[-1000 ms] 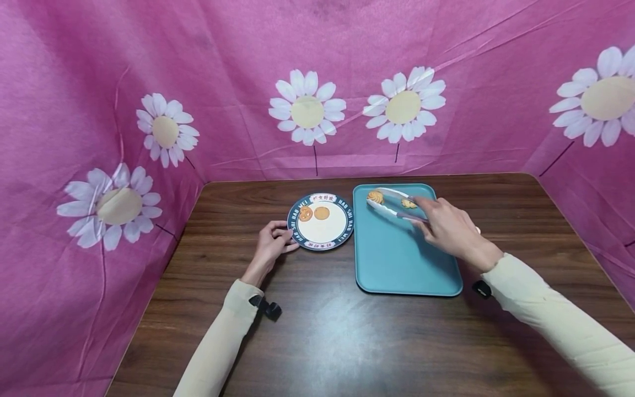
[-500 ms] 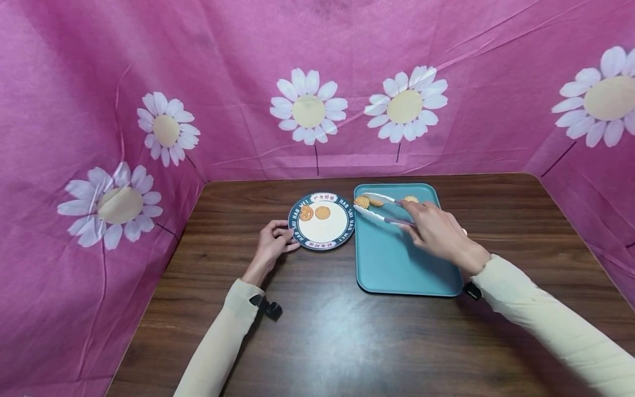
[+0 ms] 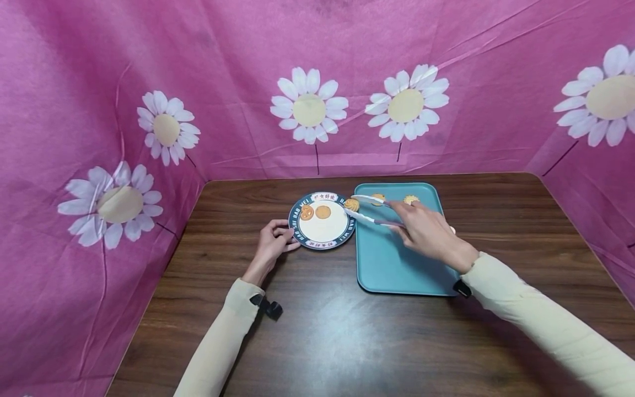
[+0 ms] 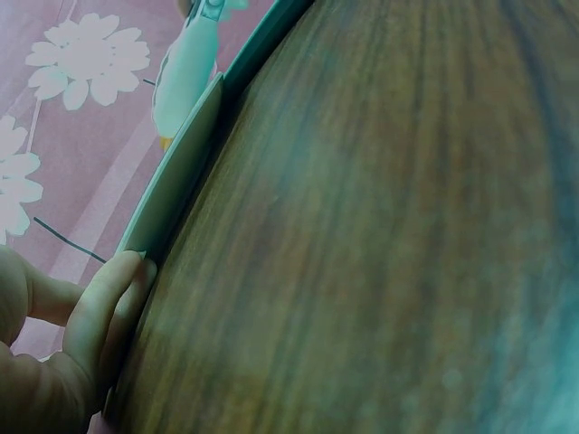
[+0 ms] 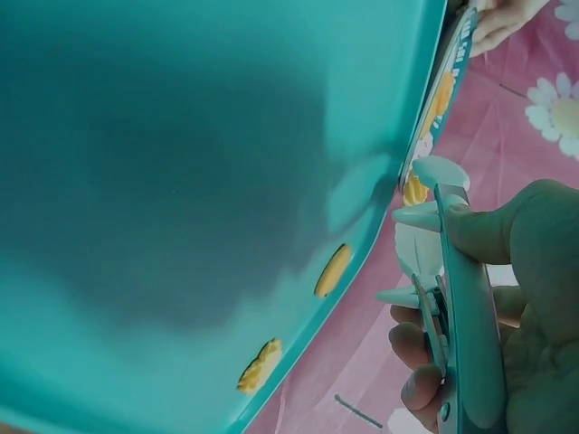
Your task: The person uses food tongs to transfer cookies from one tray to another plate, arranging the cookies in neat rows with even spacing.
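Right hand [image 3: 428, 229] wraps grip round tongs [image 5: 475, 334]; swirl cookie [image 3: 351, 204] between tong tips, over right rim of plate [image 3: 321, 229]. Left hand [image 3: 270, 242] grip pinches plate's left edge. Pretzel-shaped cookie [image 3: 307, 213], round cookie [image 3: 323, 212] on plate. Two more cookies [image 5: 261, 365] on teal tray [image 3: 397, 267] beside it, bench [image 3: 317, 342] underneath.

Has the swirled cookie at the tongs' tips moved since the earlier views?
Yes: the swirled cookie has moved left, from over the teal tray to over the edge of the plate.
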### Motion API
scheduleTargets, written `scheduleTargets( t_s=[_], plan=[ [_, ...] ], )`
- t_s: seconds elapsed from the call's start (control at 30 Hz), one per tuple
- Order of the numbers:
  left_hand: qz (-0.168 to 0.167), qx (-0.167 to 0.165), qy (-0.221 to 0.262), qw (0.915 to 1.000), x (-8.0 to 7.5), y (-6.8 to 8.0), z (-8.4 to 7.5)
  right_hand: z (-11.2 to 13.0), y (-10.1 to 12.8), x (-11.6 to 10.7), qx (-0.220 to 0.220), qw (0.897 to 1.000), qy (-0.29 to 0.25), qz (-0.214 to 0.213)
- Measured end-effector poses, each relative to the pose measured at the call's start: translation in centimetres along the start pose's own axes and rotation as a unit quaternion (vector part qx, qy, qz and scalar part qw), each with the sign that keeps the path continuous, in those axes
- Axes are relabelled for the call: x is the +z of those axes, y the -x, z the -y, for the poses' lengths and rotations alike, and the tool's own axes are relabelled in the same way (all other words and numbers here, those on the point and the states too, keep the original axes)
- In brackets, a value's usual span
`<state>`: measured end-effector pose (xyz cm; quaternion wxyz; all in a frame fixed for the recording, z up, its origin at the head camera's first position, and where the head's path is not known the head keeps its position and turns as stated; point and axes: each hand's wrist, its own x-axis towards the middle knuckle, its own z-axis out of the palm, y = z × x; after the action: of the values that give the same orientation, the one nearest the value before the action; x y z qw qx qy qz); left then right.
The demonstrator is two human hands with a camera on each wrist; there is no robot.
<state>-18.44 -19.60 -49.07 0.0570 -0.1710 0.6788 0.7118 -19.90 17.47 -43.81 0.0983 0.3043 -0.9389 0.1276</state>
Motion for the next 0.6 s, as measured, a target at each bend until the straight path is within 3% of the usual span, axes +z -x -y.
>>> scheduleTargets(
  t_s=[0.6],
  plan=[
    [0.005, 0.005, 0.018, 0.9998, 0.04, 0.15, -0.08, 0.93, -0.95, 0.26, -0.013, 1.000, 0.011, 0.026]
  ],
)
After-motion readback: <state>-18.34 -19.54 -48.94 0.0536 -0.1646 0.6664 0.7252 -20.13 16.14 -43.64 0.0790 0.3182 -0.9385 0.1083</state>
